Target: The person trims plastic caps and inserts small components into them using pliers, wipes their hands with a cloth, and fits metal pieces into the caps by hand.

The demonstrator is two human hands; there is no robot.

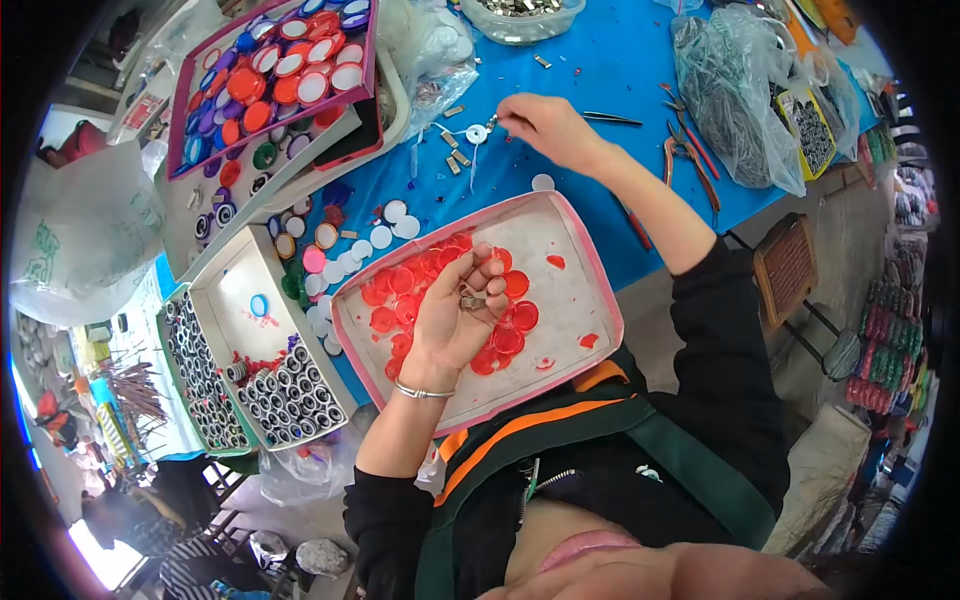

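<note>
The left hand (455,315) is curled palm-up over the pink tray (585,290), its fingers (487,280) bent in around a small bunch of metal clips (472,298) resting in the palm. A thin bangle (420,392) sits on that wrist. Under the hand lie red discs (515,318), heaped on the near-left part of the tray; a few red scraps lie loose on its bare right side.

The right hand (550,128) is stretched out over the blue table (600,60), fingers pinched tight on something tiny and metallic just beside a white ring (476,134); what exactly it grips is too small to tell. More clips are scattered on the cloth near the ring, and a single white disc (543,182) lies between that hand and the tray.

Right of the wrist lie red-handled pliers (690,160) and a pair of tweezers (612,118). Beyond them stand bulging clear bags (735,95) of small parts. To the left, a purple tray (280,70) holds red, orange and purple caps, a cardboard box (255,330) is lined with black-and-white rings, and loose white discs (380,235) lie between the box and the pink tray. A bowl (520,18) of metal bits stands at the far edge.
</note>
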